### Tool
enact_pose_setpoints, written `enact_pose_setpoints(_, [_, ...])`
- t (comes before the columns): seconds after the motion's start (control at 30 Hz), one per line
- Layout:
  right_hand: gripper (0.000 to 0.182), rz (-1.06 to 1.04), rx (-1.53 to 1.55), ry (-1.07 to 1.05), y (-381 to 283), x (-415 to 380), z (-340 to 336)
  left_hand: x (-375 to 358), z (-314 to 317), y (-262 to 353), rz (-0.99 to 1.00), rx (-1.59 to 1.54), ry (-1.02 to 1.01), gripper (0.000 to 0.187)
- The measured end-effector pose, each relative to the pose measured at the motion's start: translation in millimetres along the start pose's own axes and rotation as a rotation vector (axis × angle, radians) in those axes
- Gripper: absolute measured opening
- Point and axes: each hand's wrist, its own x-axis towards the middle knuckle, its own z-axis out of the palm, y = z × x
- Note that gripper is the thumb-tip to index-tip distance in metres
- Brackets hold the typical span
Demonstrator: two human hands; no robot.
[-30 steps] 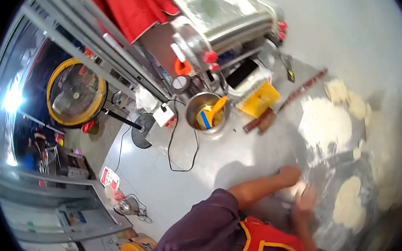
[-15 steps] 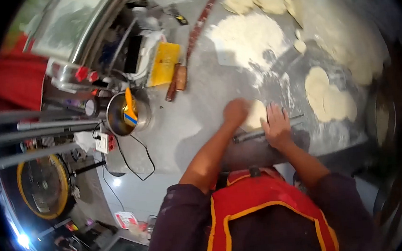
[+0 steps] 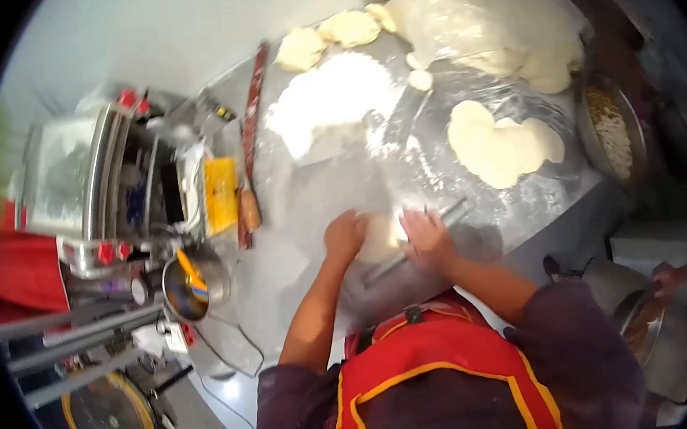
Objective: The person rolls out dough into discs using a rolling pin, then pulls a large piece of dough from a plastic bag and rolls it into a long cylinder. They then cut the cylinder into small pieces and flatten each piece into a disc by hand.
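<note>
A flat round of pale dough [image 3: 378, 238] lies on the grey counter between my two hands. My left hand [image 3: 346, 235] touches its left edge with curled fingers; whether they pinch the dough is hidden. My right hand [image 3: 426, 238] rests at the dough's right edge, fingers extended and slightly blurred. Under the dough and my right hand, a thin rod [image 3: 386, 269] lies at a slant near the counter's front edge. Beyond my hands is a heap of white flour [image 3: 341, 92]. To the right sit overlapping flattened dough pieces [image 3: 501, 147].
Dough lumps [image 3: 349, 28] and a plastic-covered dough mass [image 3: 490, 22] lie at the back. On the left are a long dark red stick [image 3: 256, 112], a wooden-handled scraper [image 3: 250, 209], a yellow container [image 3: 221, 194] and a metal pot [image 3: 186, 291]. A metal bowl [image 3: 615, 129] stands at right.
The camera view has turned and shifted, so the counter items appear further left and the bowl at right shows more. Both hands remain at the dough round.
</note>
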Motion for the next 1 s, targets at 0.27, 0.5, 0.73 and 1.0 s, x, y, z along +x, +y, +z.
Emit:
enact_pose_setpoints(0.27, [0.062, 0.095, -0.152, 0.073, 0, 88, 1, 7, -9, 38, -0.029, 0.126, -0.265, 0.033])
enact_pose_setpoints(0.5, [0.057, 0.033, 0.029, -0.077, -5, -24, -13, 56, 9, 30, 0.359, 0.238, -0.442, 0.029])
enact_pose_setpoints(0.73, [0.057, 0.040, 0.080, -0.164, -6, -53, -7, 222, 75, 164, 0.572, -0.214, 0.072, 0.030])
enact_pose_setpoints(1.0, [0.054, 0.007, 0.065, 0.061, -2, -62, 11, 293, 68, 169, 0.540, 0.268, 0.318, 0.036])
